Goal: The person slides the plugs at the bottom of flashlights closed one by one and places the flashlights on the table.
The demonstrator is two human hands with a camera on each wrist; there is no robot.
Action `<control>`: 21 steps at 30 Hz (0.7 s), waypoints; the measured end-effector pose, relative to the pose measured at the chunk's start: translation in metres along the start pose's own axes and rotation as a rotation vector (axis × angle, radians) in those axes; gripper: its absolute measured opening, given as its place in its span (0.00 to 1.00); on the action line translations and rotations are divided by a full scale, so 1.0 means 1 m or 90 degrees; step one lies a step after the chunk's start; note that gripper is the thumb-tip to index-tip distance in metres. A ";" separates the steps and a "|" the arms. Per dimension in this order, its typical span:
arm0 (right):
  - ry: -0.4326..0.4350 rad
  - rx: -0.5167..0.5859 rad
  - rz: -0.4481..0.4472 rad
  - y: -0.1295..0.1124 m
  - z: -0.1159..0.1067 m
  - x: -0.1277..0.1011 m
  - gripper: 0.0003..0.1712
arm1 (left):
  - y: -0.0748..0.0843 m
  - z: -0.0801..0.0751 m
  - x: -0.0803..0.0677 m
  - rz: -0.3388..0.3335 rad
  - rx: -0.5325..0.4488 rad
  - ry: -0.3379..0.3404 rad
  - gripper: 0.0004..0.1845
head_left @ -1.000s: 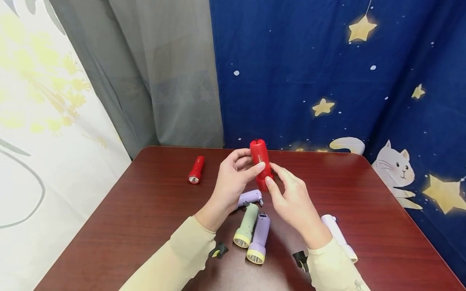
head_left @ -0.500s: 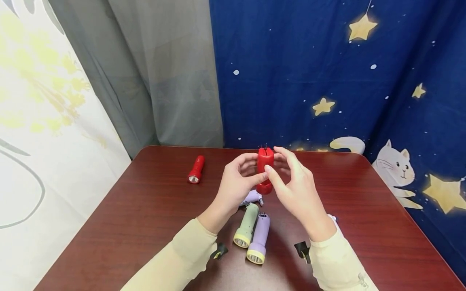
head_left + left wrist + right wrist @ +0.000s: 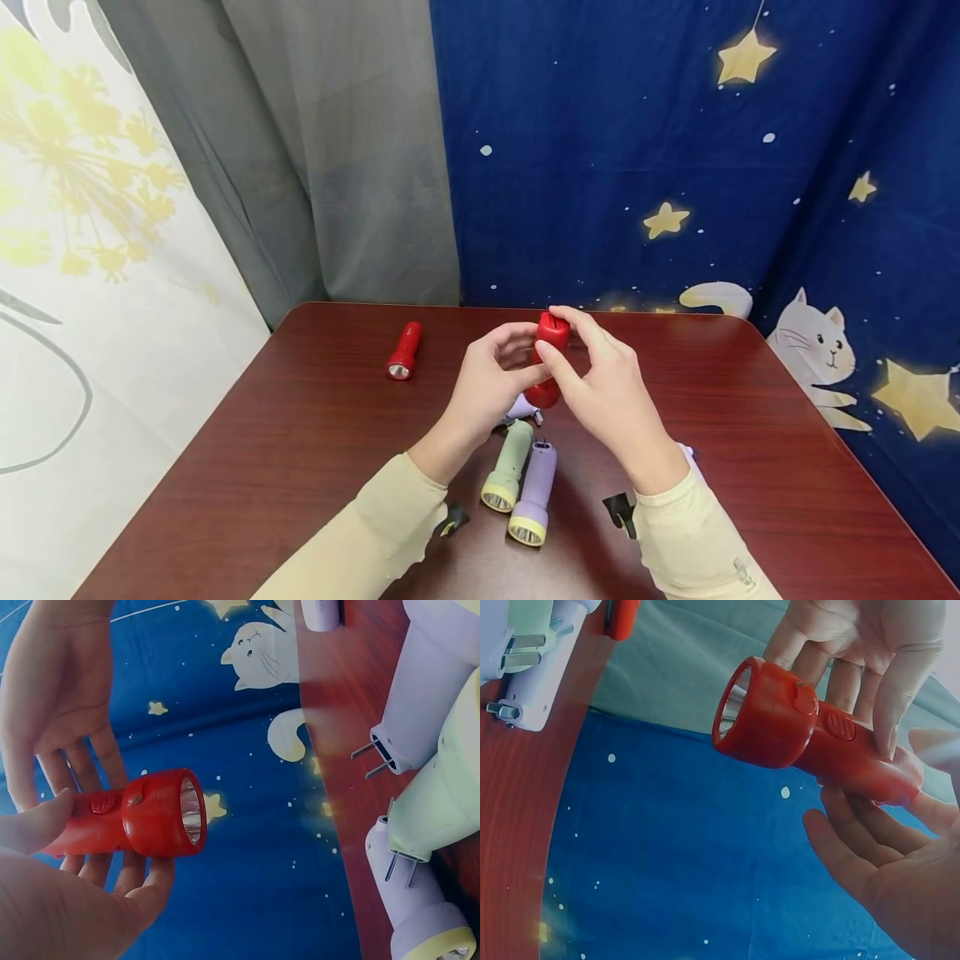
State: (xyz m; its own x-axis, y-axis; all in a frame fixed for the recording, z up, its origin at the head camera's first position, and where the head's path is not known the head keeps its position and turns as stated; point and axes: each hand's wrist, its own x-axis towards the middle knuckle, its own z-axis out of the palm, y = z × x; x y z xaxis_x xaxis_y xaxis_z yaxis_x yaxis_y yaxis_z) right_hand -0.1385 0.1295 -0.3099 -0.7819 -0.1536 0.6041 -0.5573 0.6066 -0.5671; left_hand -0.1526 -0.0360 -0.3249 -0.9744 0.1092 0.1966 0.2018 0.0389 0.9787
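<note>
White curtain: at the far left, the white curtain (image 3: 150,333) carried a yellow flower print.
Grey curtain: the grey curtain (image 3: 375,150) hung next, in folds.
Lone red flashlight: the lone red flashlight (image 3: 405,352) lay on the brown table (image 3: 262,467), lens toward the person, well apart from the others.
Left hand: the left hand (image 3: 480,383) pinched the barrel, thumb on the near side and fingers curled behind.
Green flashlight: the green flashlight (image 3: 508,467) lay with its yellow-rimmed lens toward the person.
Rear purple flashlight: the rear purple flashlight (image 3: 522,409) lay just beyond the green one, partly hidden, prongs pointing right.
Near purple flashlight: the near purple flashlight (image 3: 536,496) lay beside the green one, prongs away from the person.
Held red flashlight: the held red flashlight (image 3: 552,330) was up above the table between both hands, tilted, lens end lower.
Right hand: the right hand (image 3: 603,375) pinched the tail end between thumb and index finger, its other fingers spread near the barrel.
Blue curtain: the blue curtain (image 3: 600,108) showed stars and, at right, a white cat (image 3: 813,346).
</note>
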 end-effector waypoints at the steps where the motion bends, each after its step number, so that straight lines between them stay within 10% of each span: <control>1: 0.003 0.000 -0.001 0.000 0.000 0.000 0.26 | 0.000 0.000 0.000 0.001 0.001 0.001 0.24; 21: 0.033 -0.039 -0.023 0.003 0.003 -0.001 0.23 | -0.007 0.000 0.001 0.008 0.033 -0.025 0.26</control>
State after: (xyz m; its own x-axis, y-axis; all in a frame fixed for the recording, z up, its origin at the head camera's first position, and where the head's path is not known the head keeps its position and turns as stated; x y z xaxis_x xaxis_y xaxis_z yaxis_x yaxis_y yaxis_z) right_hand -0.1399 0.1295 -0.3140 -0.7448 -0.1369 0.6531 -0.5658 0.6485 -0.5093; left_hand -0.1545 -0.0358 -0.3318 -0.9671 0.1496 0.2057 0.2203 0.0884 0.9714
